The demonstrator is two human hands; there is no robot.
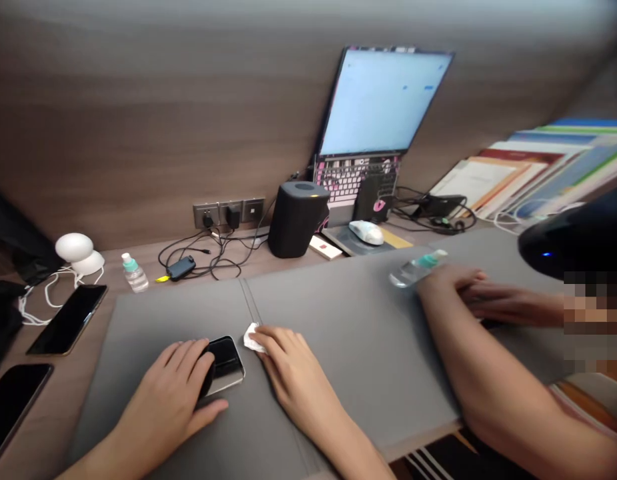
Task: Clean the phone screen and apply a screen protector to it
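Observation:
My left hand (173, 383) rests over a small flat case with a glossy black top and silver rim (233, 381). Its fingers curl onto the near side, against a dark part mostly hidden beneath them, and the thumb lies apart on the grey desk mat (358, 320). Just to the right, my right hand (288, 363) pinches a crumpled white tissue (252, 337) and presses it to the mat, beside a thin double line running across the surface. I cannot make out exactly what the black and silver item is.
A co-worker's arms (468, 360) reach in from the right, near a clear spray bottle (411, 272) lying tilted. Another bottle (135, 275), phones (68, 320) and cables (223, 257) are at left. Behind stand a black speaker (296, 220), a laptop (386, 103), a mouse (366, 233) and books (528, 167).

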